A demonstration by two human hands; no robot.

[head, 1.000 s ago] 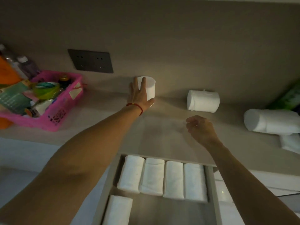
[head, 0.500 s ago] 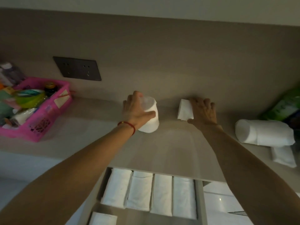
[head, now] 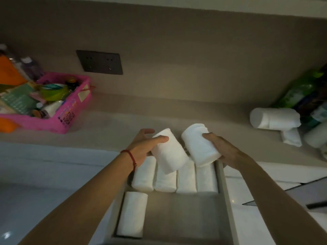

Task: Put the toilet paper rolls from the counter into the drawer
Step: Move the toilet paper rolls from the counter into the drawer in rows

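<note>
While both arms reach out over the open drawer, each hand has its own toilet paper roll: the left hand is wrapped around the left roll, thumb across the near side and fingers curled behind the far end, and the right hand is clamped on the right roll from the right side. Both rolls are tilted and held up over the far end of the drawer, pretty much touching each other. Down inside the drawer there's a far row of 4 rolls lying side by side, plus 1 more roll on its own at the near left. Over on the counter, 2 rolls are still lying at the far right, well apart from the hands. A pink basket full of stuff sits far left, and there's a red string bracelet on the left wrist.
</note>
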